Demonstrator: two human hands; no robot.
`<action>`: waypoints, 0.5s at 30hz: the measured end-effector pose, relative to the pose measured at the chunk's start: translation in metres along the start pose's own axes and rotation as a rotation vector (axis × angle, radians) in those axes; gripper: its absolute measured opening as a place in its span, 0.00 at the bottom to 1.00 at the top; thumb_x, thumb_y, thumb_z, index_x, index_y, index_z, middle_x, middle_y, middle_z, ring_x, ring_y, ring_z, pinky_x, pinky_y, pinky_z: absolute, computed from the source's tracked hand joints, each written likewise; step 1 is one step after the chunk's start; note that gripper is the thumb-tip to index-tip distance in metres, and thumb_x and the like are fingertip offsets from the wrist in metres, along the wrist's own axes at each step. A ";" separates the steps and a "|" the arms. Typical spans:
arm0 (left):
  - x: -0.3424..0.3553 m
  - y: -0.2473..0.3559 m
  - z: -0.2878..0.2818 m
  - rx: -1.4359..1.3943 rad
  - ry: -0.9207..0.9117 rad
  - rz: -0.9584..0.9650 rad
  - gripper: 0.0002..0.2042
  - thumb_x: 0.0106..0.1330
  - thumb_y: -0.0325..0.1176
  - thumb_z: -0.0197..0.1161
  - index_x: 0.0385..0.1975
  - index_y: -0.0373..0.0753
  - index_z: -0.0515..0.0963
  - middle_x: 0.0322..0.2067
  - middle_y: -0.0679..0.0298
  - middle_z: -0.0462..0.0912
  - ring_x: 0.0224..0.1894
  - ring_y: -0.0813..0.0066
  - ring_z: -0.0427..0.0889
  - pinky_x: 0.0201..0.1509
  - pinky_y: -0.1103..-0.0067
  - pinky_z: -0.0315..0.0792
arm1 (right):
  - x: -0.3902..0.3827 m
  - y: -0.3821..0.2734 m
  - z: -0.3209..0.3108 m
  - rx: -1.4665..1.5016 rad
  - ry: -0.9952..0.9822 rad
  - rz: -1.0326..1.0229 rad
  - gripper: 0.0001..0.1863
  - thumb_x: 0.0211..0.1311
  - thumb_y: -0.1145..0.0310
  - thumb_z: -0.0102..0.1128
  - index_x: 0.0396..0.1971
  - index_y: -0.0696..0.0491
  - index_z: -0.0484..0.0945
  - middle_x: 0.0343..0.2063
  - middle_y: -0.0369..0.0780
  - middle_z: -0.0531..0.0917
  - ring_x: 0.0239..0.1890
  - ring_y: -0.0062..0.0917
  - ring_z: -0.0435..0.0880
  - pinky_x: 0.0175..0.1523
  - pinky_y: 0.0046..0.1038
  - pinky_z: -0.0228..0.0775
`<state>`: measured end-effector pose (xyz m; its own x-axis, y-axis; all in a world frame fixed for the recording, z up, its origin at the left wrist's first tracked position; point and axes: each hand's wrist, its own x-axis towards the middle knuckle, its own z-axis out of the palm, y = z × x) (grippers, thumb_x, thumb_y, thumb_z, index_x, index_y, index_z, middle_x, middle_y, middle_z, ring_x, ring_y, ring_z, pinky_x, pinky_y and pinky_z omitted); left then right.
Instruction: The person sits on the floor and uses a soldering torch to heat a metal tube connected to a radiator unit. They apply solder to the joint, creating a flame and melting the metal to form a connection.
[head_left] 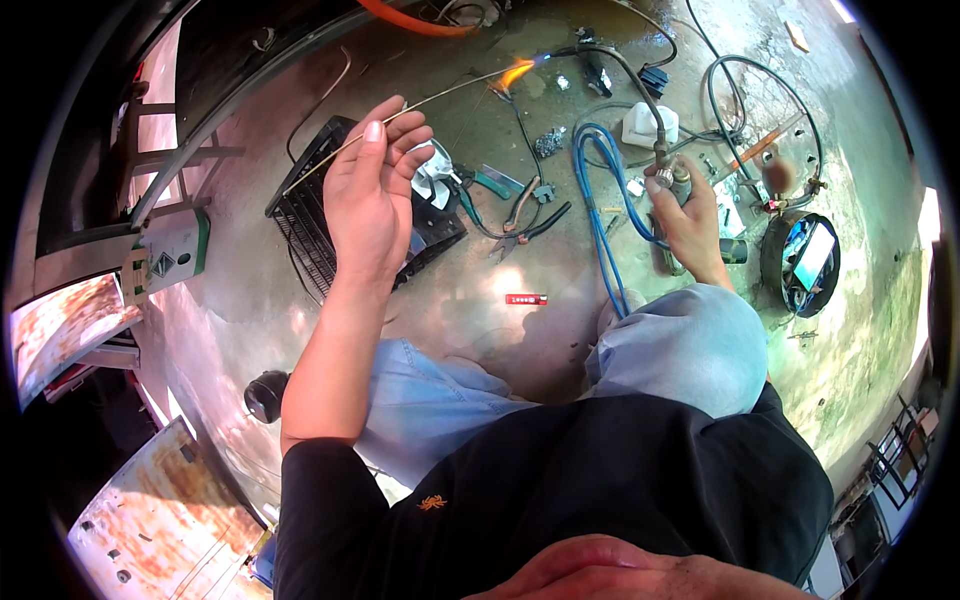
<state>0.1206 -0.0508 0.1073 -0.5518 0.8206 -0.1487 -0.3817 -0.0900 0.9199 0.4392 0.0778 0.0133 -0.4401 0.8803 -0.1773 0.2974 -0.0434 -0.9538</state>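
My left hand [375, 180] is raised at centre left, its thumb and fingers closed on a thin brazing rod [450, 91]. The rod slants up to the right, its far end in an orange flame [518, 73]. At the right my right hand [690, 215] grips the handle of a gas torch [661, 130]. The torch's bent neck curves up and left, and its tip points at the rod's end. A thin dark tube [520, 122] runs down from the flame. Behind my left hand lies a black appliance with a wire grille [300, 235].
On the concrete floor lie pliers [540, 222], a red lighter [526, 299] and blue hoses [590, 190]. A white plastic container [648, 125] stands behind my right hand. Black hose loops [712, 90] and a round black container [770, 262] are at the right.
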 end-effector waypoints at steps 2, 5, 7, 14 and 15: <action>0.001 -0.002 0.002 0.000 -0.003 0.002 0.19 0.81 0.34 0.52 0.61 0.23 0.71 0.49 0.50 0.82 0.50 0.67 0.82 0.56 0.74 0.79 | 0.000 -0.003 0.001 -0.009 -0.007 -0.019 0.15 0.65 0.70 0.66 0.49 0.60 0.78 0.36 0.39 0.86 0.40 0.20 0.79 0.49 0.26 0.71; 0.000 -0.001 0.003 0.016 0.003 0.004 0.20 0.81 0.35 0.52 0.61 0.24 0.71 0.48 0.50 0.82 0.50 0.67 0.82 0.55 0.74 0.79 | 0.001 -0.003 0.002 -0.011 -0.004 -0.025 0.15 0.65 0.70 0.66 0.48 0.60 0.78 0.36 0.38 0.86 0.40 0.20 0.79 0.49 0.26 0.71; 0.000 0.001 0.003 0.015 0.001 0.004 0.20 0.81 0.35 0.51 0.61 0.24 0.71 0.48 0.51 0.82 0.50 0.67 0.82 0.55 0.74 0.79 | 0.002 -0.002 0.001 -0.017 0.007 -0.015 0.15 0.65 0.70 0.66 0.48 0.60 0.78 0.36 0.38 0.86 0.40 0.20 0.79 0.49 0.26 0.71; -0.001 0.001 0.000 0.022 0.027 0.001 0.20 0.81 0.35 0.51 0.61 0.23 0.71 0.50 0.51 0.81 0.50 0.68 0.82 0.56 0.75 0.79 | 0.005 -0.010 0.003 -0.037 -0.067 -0.053 0.13 0.66 0.69 0.66 0.45 0.59 0.78 0.35 0.40 0.84 0.39 0.20 0.77 0.48 0.27 0.71; -0.001 0.000 0.000 0.019 0.028 0.002 0.20 0.81 0.35 0.51 0.61 0.23 0.71 0.50 0.51 0.82 0.50 0.68 0.82 0.56 0.75 0.79 | 0.005 -0.011 0.002 -0.043 -0.078 -0.047 0.13 0.66 0.68 0.66 0.45 0.59 0.78 0.35 0.39 0.84 0.40 0.20 0.77 0.48 0.27 0.71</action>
<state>0.1210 -0.0517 0.1077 -0.5730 0.8045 -0.1566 -0.3667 -0.0807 0.9268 0.4319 0.0813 0.0221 -0.5183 0.8415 -0.1523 0.3099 0.0187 -0.9506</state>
